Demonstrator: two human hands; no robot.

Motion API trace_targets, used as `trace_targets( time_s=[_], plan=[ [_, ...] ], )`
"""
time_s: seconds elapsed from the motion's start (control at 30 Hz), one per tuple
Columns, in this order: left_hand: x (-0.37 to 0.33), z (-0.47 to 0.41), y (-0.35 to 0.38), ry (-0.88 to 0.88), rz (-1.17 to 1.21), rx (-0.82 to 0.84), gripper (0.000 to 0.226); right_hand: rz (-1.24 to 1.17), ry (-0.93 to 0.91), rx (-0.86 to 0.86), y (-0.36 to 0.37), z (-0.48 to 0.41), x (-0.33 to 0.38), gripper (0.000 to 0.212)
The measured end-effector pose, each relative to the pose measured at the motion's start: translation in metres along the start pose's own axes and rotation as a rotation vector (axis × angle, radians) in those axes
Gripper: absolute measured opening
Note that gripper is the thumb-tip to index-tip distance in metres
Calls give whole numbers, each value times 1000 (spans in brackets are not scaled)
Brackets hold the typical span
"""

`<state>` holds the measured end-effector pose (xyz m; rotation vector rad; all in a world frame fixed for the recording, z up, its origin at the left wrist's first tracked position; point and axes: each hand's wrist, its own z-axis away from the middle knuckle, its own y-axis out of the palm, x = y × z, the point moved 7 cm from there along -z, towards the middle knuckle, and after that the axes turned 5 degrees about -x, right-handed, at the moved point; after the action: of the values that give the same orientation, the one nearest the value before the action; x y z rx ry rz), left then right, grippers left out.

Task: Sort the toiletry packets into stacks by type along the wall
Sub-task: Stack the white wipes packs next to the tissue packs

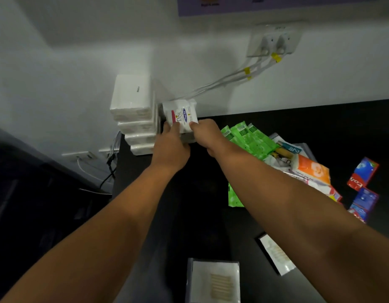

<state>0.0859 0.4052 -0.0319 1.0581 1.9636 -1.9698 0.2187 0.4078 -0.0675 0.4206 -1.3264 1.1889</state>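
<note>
Holding: left hand (170,147) and right hand (205,135) both pinch the Dove packet (180,115) by its near edge
Dove packet: at the far wall (80,51), atop a low pile (187,138), just right of the white stack (132,106)
White stack: tall, far left corner of the table (298,119), against the wall
Green packets (250,138): fanned out just right of the right hand
Right side: orange tissue pack (311,169) and toothpaste boxes (363,173), loose, well apart from the wall
Near edge: two cotton bud packets (215,281)

Outstretched left hand (170,147) and right hand (205,134) pinch, nearly touching.
</note>
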Motion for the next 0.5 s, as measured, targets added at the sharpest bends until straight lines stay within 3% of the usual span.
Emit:
trace_targets(
  time_s=[0.2, 0.5],
  plan=[
    [8, -12, 7, 53, -176, 86, 69, 104, -56, 36, 6, -4, 8, 38],
    [10, -20, 10, 19, -244, 207, 87, 180, -62, 64, 8, -5, 15, 41]
  ],
)
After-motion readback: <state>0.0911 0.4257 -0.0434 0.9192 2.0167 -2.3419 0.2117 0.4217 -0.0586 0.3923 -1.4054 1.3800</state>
